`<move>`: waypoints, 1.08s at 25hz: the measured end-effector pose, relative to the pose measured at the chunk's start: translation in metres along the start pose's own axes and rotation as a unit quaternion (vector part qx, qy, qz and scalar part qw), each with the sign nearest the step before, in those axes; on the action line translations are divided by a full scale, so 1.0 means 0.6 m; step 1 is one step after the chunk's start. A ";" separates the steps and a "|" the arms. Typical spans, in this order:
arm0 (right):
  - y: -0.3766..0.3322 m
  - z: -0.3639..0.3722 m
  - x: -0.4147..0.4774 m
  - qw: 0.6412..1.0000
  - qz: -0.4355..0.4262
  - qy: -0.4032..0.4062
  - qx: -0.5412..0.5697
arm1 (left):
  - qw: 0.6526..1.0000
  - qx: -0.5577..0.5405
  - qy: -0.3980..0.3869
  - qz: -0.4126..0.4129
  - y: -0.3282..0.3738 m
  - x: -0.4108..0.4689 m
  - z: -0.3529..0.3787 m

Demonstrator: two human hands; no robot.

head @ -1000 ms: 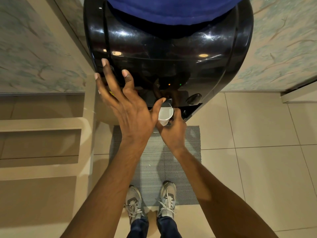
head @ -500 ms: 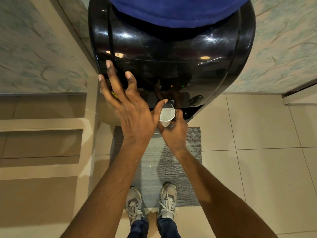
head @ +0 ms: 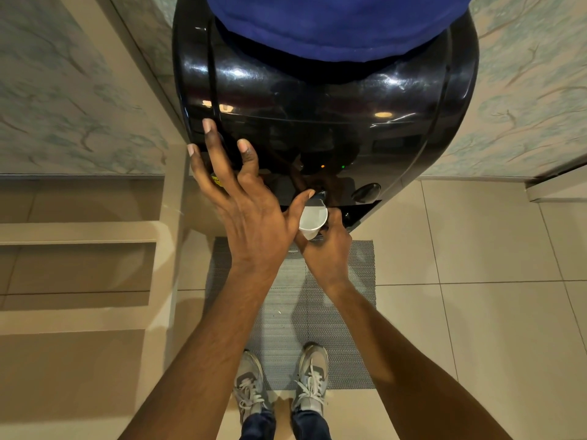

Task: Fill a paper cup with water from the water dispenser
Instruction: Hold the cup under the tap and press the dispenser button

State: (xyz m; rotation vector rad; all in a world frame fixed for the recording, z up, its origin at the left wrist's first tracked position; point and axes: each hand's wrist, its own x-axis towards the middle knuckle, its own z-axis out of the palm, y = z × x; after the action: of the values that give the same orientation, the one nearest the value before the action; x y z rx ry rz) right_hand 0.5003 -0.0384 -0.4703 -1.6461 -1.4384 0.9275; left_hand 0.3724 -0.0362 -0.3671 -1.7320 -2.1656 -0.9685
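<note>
A white paper cup [head: 313, 221] is held under the recessed tap area of the black water dispenser [head: 317, 122], just below its glossy front and to the left of a round dark knob [head: 366, 192]. The cup is gripped by the right hand [head: 327, 249], whose fingers are wrapped around the lower wall from the near side; the far-side fingers are hidden behind the cup. The left hand [head: 251, 223] is laid flat against the left part of the dispenser front with its fingers spread apart, while its thumb is stretched right toward a small blue lever [head: 320, 195] above the cup rim. Whether the thumb is actually pressing the lever cannot be told. The inside of the cup looks pale and glossy, so some water is judged to be in it, though the level is unclear.

The cup is judged to be light, thin-walled and easily crushed, and it will grow heavier and softer as it fills. It is best held around the lower half with even, gentle pressure, kept upright, and not squeezed near the rim, where the wall would buckle and spill onto the grey mat [head: 333, 312] below.
</note>
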 end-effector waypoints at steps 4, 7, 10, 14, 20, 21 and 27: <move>0.001 0.001 0.000 1.000 -0.001 -0.002 0.001 | 1.000 -0.013 0.008 -0.006 0.001 0.001 0.000; -0.001 -0.001 -0.001 1.000 -0.002 -0.002 0.002 | 1.000 -0.008 0.009 -0.003 0.001 0.001 0.000; -0.002 -0.001 0.000 1.000 -0.008 0.004 0.004 | 1.000 -0.008 0.008 -0.002 0.000 0.001 0.000; -0.002 0.001 0.001 1.000 -0.009 0.002 0.008 | 1.000 -0.011 0.011 0.004 -0.002 0.001 0.001; -0.004 0.000 0.002 1.000 -0.007 0.002 0.007 | 1.000 -0.012 0.009 -0.002 -0.002 0.001 0.002; -0.004 0.000 0.002 1.000 -0.007 0.003 0.008 | 1.000 -0.011 0.007 -0.002 -0.002 0.001 0.002; -0.003 0.000 0.003 1.000 -0.010 0.009 -0.002 | 1.000 -0.010 0.013 -0.001 -0.002 0.001 0.000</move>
State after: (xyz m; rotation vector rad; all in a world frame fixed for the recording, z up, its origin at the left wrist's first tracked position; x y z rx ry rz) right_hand 0.4994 -0.0363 -0.4687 -1.6368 -1.4431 0.8961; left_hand 0.3708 -0.0355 -0.3672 -1.7163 -2.1487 -1.0114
